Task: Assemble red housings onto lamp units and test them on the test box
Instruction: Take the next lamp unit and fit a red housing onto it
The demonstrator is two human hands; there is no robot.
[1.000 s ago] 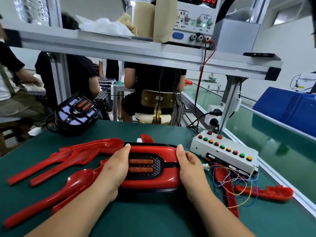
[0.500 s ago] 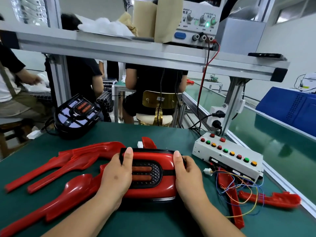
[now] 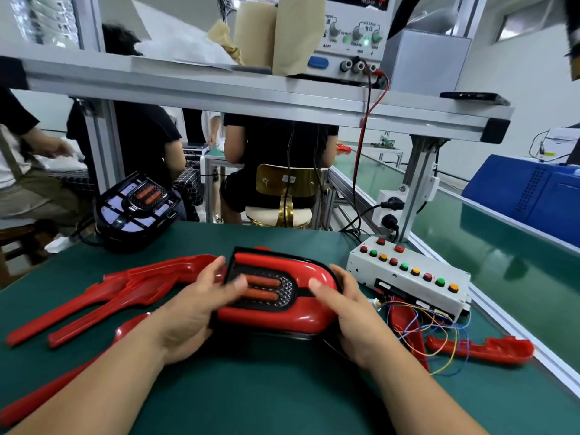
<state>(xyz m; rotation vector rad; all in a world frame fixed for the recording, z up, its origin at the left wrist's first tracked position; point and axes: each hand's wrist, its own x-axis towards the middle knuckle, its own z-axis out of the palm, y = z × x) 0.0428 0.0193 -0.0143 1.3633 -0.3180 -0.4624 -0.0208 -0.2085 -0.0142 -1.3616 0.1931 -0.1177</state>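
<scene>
A lamp unit with a red housing (image 3: 282, 312) fitted over it sits at the middle of the green table, held a little tilted with its far edge raised. My left hand (image 3: 194, 306) holds its left end, the thumb lying over the black centre grille. My right hand (image 3: 348, 312) grips the right end, thumb on top of the red shell. The white test box (image 3: 408, 277) with its row of coloured buttons stands just to the right, coloured wires (image 3: 439, 328) trailing from it.
Several loose red housings (image 3: 125, 287) lie to the left, more red parts (image 3: 480, 348) at the right. A bare black lamp unit (image 3: 135, 211) stands at back left. A shelf with a power supply (image 3: 351, 36) runs overhead. People sit beyond the table.
The lamp's far edge has tipped up off the table. My left thumb moved from the housing's top edge onto the black grille; my right thumb slid over the red shell.
</scene>
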